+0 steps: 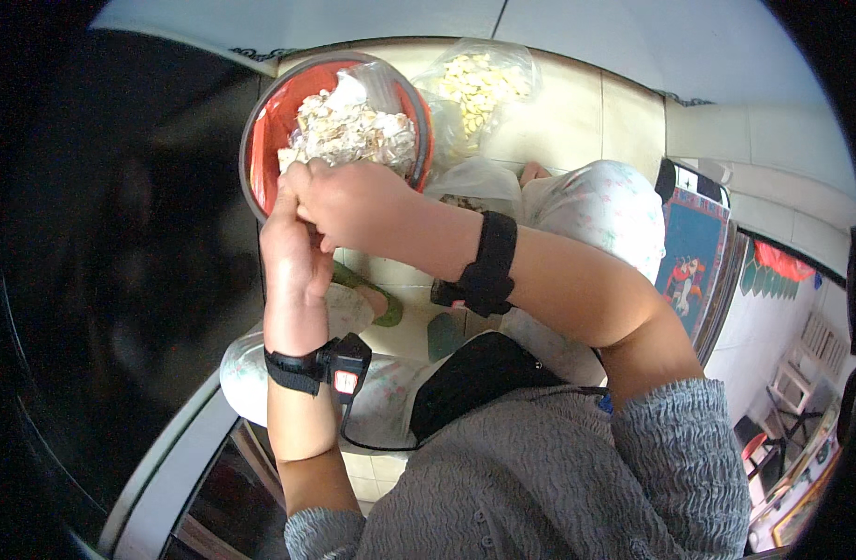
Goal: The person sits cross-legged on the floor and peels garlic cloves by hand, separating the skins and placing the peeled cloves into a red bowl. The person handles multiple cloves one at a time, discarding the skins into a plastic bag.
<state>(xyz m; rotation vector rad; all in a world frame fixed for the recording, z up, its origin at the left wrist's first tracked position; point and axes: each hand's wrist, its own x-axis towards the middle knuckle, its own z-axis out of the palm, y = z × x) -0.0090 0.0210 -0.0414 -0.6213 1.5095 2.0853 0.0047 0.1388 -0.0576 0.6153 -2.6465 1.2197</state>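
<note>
My left hand point(291, 245) and my right hand point(358, 199) meet at the near rim of a round red-lined bin point(261, 150). Their fingertips touch at the left, and whatever may be between them is hidden by the fingers. Papery white and brown peelings point(354, 133), which look like garlic skins, fill part of the bin, with crumpled clear plastic on top. Right of the bin lies a clear plastic bag point(519, 63) of pale yellow peeled cloves point(470, 84). A second translucent bag point(473, 178) with dark contents lies nearer, partly behind my right forearm.
Pale floor tiles point(568, 119) lie under the bin and bags. Close below my hands are my knees in floral trousers point(596, 210) and a green slipper point(389, 308). A dark glossy surface point(155, 210) stands at the left, a blue patterned mat point(690, 259) at the right.
</note>
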